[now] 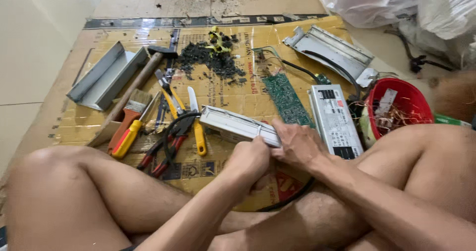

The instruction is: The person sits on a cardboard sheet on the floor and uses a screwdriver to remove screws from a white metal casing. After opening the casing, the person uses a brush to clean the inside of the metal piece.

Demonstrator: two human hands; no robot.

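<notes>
Both hands, left (249, 160) and right (297, 144), clamped around near end of long grey metal casing (238, 125), above cardboard sheet (223, 94); green circuit board (286, 98) just beyond.

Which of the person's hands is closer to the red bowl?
Right. The right hand rests on the near end of the long grey casing, on the side toward the red bowl. The left hand grips the same end, farther from the bowl.

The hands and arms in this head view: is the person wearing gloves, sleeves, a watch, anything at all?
Nothing is worn. The left hand and right hand are bare, with no gloves, rings or tape visible. Both forearms are uncovered up to the frame edge, with no sleeves, and no watch or wristband shows on either wrist. The forearms are visibly hairy.
</notes>
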